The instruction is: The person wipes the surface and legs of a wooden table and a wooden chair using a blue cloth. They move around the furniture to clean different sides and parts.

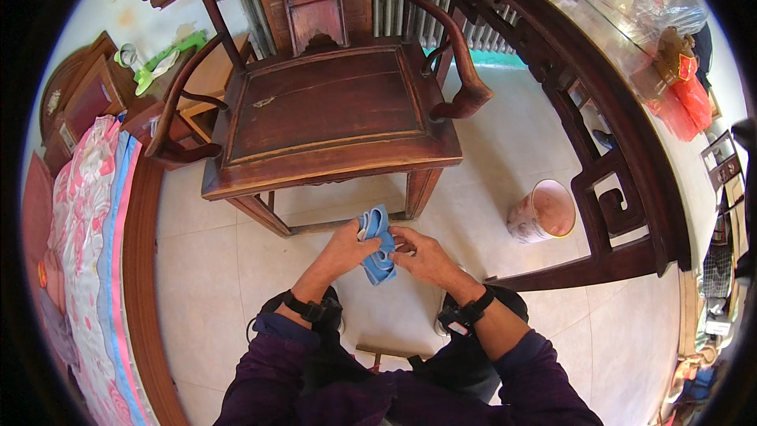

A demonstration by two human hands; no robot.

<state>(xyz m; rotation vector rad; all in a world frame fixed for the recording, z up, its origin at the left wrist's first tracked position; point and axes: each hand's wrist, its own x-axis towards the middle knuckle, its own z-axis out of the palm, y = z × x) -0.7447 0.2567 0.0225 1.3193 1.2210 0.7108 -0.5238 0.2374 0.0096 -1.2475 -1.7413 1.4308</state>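
Note:
A folded blue cloth (376, 248) with pale edging is held between my two hands, above the floor and just in front of a dark wooden armchair. My left hand (346, 248) grips its left side, thumb across the front. On the right side, the fingertips and thumb of my right hand (423, 255) pinch the cloth. The armchair (331, 106) faces me, with a flat panelled seat, curved arms and a carved back splat (310, 0). A small pale mark lies on the seat's left part. Neither hand touches the chair.
A pink patterned bin (541, 213) stands on the tiled floor (201, 260) at right, near a carved dark wooden table frame (627, 148). Plastic bags (680, 100) lie on the tabletop. At left is a bed with a floral cover (89, 236). Behind the chair are radiators (437, 6).

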